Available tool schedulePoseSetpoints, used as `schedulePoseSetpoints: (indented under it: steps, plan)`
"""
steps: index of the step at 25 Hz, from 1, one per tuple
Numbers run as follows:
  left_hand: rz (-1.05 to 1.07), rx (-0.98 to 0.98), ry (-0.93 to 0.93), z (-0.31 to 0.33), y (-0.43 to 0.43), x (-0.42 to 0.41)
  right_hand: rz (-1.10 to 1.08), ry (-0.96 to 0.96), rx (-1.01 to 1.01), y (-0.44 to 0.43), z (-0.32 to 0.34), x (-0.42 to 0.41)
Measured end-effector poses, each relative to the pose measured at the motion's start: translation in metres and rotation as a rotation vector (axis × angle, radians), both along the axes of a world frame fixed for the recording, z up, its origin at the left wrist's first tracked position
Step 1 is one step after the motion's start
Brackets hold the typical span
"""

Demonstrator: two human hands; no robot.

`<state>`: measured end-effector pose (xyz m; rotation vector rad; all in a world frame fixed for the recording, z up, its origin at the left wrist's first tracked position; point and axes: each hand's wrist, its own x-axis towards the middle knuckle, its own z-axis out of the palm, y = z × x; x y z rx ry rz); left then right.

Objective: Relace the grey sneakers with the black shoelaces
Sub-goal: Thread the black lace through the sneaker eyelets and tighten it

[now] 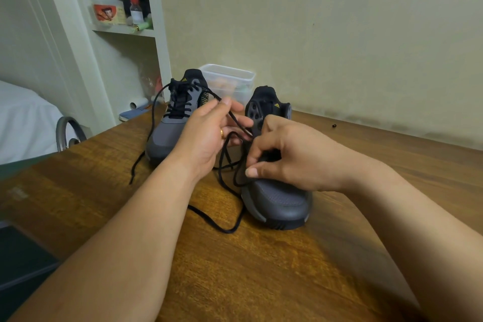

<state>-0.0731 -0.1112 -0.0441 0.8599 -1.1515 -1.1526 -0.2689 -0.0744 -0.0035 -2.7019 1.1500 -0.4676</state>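
Two grey sneakers stand on the wooden table (261,269). The left sneaker (167,133) is laced with a black lace whose ends trail off to the left. The right sneaker (279,204) has bare upper eyelets. A loose black shoelace (222,225) loops over the table in front of it. My left hand (209,133) pinches one strand of this lace and lifts it above the shoe. My right hand (285,154) rests on the right sneaker's lower eyelets, fingers curled, pinching the lace there. The lace tips are hidden by my fingers.
A clear plastic container (230,81) stands behind the sneakers by the wall. A small dark object (333,126) lies at the far right of the table. Left of the table are a white shelf (125,29) with bottles and a bed (23,123).
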Motion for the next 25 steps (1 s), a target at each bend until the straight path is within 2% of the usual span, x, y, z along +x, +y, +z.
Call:
schedulePoseSetpoints:
  steps: [7,9,11,15,17,19,22,25]
  plan:
    - [-0.021,0.050,0.173,-0.001,-0.002,0.003,0.077,-0.116,0.321,0.015,0.026,-0.010]
    - [-0.023,0.062,0.172,0.001,-0.001,0.003,0.058,-0.158,0.303,0.012,0.026,-0.013]
    - [-0.014,0.078,0.091,0.003,0.003,0.000,0.027,-0.171,0.248,0.008,0.022,-0.011]
    - [-0.067,0.113,-0.072,0.006,0.012,-0.005,0.049,0.084,0.327,0.011,0.028,-0.014]
    - [-0.104,0.119,-0.108,0.006,0.012,-0.004,0.054,0.128,0.392,0.014,0.036,-0.020]
    - [-0.130,0.064,-0.222,0.006,0.016,-0.005,0.014,-0.003,0.342,0.011,0.034,-0.022]
    - [-0.124,-0.103,-0.552,0.006,0.026,-0.014,-0.214,-0.383,0.255,-0.001,0.019,-0.017]
    - [-0.096,-0.259,-0.746,0.007,0.031,-0.016,-0.332,-0.486,0.288,-0.008,0.006,-0.008]
